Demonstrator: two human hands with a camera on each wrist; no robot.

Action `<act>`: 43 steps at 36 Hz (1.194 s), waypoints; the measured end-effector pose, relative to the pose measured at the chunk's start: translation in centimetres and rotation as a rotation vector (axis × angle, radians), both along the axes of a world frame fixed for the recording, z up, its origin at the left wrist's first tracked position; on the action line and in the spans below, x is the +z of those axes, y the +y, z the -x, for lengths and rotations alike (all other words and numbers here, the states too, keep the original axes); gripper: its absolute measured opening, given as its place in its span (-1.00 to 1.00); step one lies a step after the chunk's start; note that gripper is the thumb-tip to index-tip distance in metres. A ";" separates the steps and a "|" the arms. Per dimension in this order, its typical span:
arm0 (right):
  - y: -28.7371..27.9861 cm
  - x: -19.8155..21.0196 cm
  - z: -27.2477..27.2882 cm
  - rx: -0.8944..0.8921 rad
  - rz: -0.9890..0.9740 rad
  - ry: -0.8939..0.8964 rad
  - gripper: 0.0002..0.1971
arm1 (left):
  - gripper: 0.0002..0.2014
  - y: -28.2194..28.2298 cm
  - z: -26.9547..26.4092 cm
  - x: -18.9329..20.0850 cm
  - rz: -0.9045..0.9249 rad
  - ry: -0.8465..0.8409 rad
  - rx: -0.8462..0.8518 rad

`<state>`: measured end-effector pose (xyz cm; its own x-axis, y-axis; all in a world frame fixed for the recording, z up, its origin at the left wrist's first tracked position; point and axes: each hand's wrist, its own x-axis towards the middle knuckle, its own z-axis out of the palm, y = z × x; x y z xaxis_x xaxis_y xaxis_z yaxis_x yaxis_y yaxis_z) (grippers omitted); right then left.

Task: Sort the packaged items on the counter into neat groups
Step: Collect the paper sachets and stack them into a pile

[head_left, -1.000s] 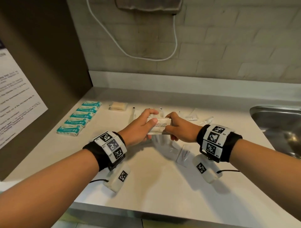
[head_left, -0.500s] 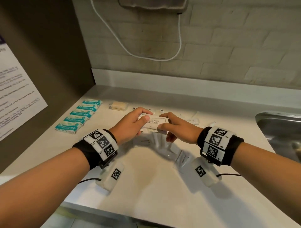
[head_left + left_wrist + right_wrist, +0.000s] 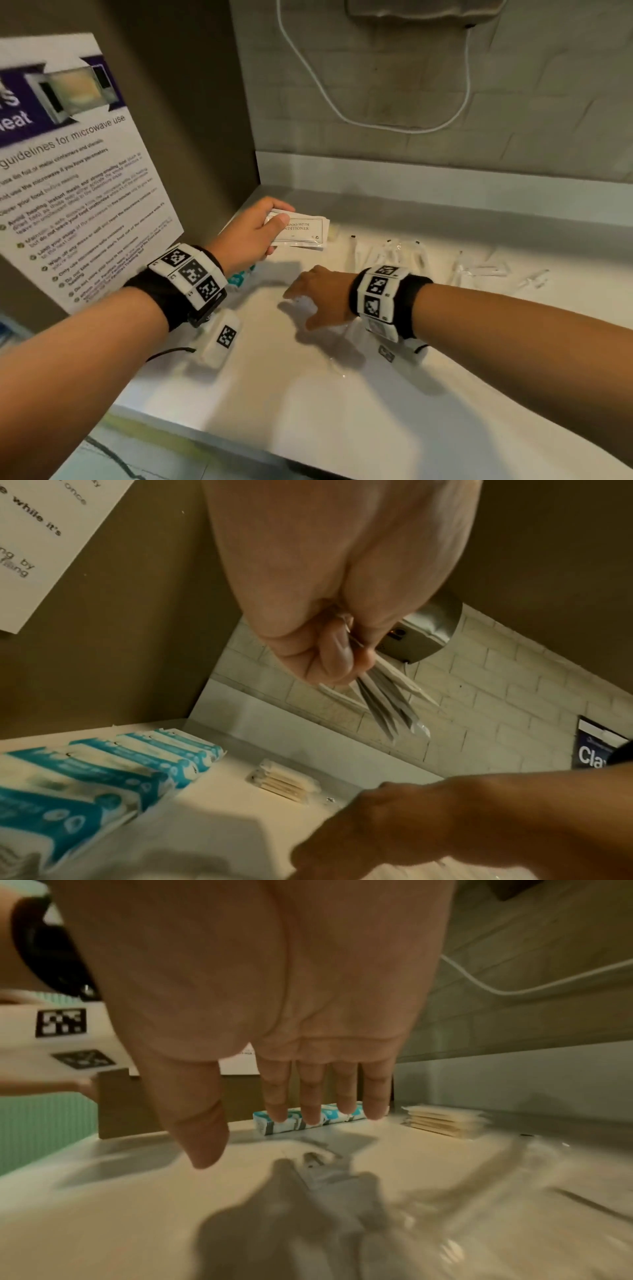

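My left hand (image 3: 255,233) pinches a small stack of flat white shampoo-with-conditioner sachets (image 3: 301,229) above the back left of the counter; the sachets (image 3: 387,704) fan out edge-on from the fingers in the left wrist view. My right hand (image 3: 318,298) hovers low over clear plastic packets (image 3: 325,1175) on the counter, its fingers (image 3: 308,1093) straight and spread, holding nothing. A row of teal-and-white packets (image 3: 113,772) lies at the left. A short stack of beige packets (image 3: 284,783) sits beside them near the back.
Clear-wrapped slim items (image 3: 394,253) and more clear packets (image 3: 486,270) lie along the back of the white counter (image 3: 308,411). A brown side panel with a microwave notice (image 3: 75,178) bounds the left. A white cable (image 3: 342,113) hangs on the tiled wall.
The right hand let go of the sachets and dropped toward the clear packets. The left hand carried the sachets up and left. The head view swung left.
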<state>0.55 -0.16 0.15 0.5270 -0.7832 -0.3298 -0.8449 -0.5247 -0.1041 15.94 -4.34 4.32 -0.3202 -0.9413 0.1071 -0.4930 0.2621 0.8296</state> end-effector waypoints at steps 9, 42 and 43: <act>-0.8 -0.9 -2.1 -0.072 -0.028 0.168 -0.35 | -0.84 -3.2 -1.2 -1.4 -0.028 0.026 -0.080; -3.4 1.2 4.4 -0.673 -0.060 -0.250 -0.14 | -0.85 -3.7 2.0 -6.3 -0.164 -0.024 -0.280; -3.6 1.1 3.9 -0.664 -0.093 -0.265 -0.15 | -0.85 -3.7 1.9 -6.4 -0.162 -0.009 -0.302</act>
<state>-3.37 -3.78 1.29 0.0208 -0.9410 -0.3377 -0.9228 0.1119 -0.3687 14.03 -8.01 -2.10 -0.5872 -0.8084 -0.0403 -0.4210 0.2625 0.8682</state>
